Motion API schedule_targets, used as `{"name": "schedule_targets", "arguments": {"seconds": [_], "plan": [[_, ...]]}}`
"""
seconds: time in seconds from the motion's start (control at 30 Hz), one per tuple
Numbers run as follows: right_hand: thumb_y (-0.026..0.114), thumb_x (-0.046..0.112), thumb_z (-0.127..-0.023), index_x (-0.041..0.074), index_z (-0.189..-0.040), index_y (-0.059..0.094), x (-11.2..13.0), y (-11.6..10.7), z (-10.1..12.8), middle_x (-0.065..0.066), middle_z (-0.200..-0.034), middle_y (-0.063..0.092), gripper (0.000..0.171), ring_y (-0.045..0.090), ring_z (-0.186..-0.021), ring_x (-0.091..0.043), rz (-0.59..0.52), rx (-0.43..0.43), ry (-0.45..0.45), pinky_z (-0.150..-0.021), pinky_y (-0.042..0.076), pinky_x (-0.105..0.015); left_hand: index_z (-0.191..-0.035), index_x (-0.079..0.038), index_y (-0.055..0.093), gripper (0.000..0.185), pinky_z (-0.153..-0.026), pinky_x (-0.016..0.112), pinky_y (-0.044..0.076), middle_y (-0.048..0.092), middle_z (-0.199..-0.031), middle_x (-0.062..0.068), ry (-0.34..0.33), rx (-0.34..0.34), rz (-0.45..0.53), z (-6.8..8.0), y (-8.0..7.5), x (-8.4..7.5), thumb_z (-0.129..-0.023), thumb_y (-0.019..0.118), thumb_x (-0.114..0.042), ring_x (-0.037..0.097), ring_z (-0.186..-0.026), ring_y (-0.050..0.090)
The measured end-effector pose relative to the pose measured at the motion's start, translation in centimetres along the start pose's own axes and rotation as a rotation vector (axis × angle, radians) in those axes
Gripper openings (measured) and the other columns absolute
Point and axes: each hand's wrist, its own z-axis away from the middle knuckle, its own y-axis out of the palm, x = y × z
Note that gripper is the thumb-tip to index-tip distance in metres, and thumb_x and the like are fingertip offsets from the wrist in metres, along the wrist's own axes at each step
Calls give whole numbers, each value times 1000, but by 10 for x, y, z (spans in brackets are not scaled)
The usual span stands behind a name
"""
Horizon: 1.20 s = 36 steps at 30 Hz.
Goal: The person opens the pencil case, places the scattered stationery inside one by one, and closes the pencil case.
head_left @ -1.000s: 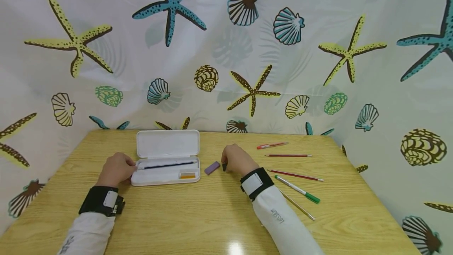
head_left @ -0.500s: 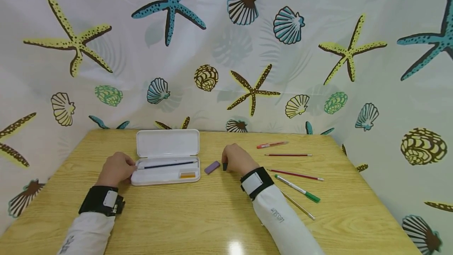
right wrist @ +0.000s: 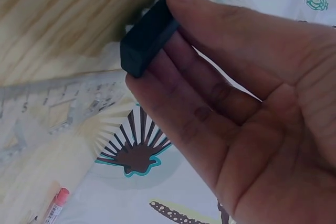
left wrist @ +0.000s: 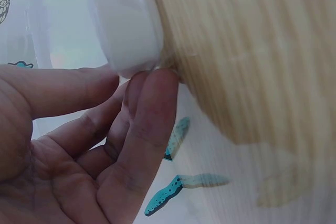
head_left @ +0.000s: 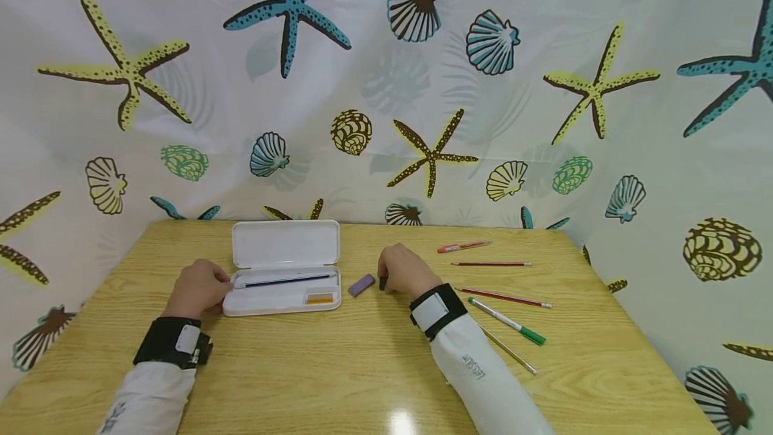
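Observation:
My left hand (head_left: 198,289) pinches the left end of an open white pencil case (head_left: 266,303). In the left wrist view, thumb and fingertips meet the rounded end of the case (left wrist: 128,30). Inside the case lie a dark blue pencil (head_left: 284,282) and a small orange-yellow block (head_left: 319,299) in the front right compartment. My right hand (head_left: 408,271) holds a small dark rectangular eraser (right wrist: 149,38) between thumb and fingers, low over the table. Just left of that hand, a purple eraser (head_left: 362,285) lies on the table.
On the right of the wooden table (head_left: 314,374) lie an orange pen (head_left: 464,247), two red pencils (head_left: 492,264), a white marker with a green cap (head_left: 506,320) and a gold-coloured pencil (head_left: 507,349). A patterned curtain (head_left: 362,86) hangs behind the table.

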Motion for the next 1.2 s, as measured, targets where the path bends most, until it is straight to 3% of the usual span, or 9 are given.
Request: {"name": "schedule_targets", "arguments": {"seconds": [0.37,0.63,1.03,1.2], "plan": [[88,-8,-72,3,-94,79,10,-7,3,-6,-94,71,26,64,-86,-19,12,-34,-4,-80,56,-36,-97,15,70,21,-53,31,49,68,-78,16,9,-2,10,2,-2,-2,-92,65,-5,19,-57,64],[86,-6,-75,5,-85,79,23,-14,4,-3,-85,69,16,60,-80,-16,57,-52,-34,-77,54,-35,-100,15,70,22,-55,31,50,68,-82,19,-6,5,16,2,-1,-4,-93,65,-5,20,-60,64],[86,-4,-78,5,-93,79,45,-22,5,-4,-93,73,19,65,-84,-16,61,-80,-78,-79,56,-33,-105,16,69,25,-57,32,51,68,-84,19,-34,28,19,1,-1,-4,-95,65,-6,21,-61,64],[84,-3,-79,8,-80,76,55,-25,4,1,-79,66,13,54,-72,-12,87,-87,-102,-69,49,-27,-102,16,69,24,-57,32,50,67,-82,18,-33,18,3,0,-1,-4,-95,65,-6,21,-62,64]]}}
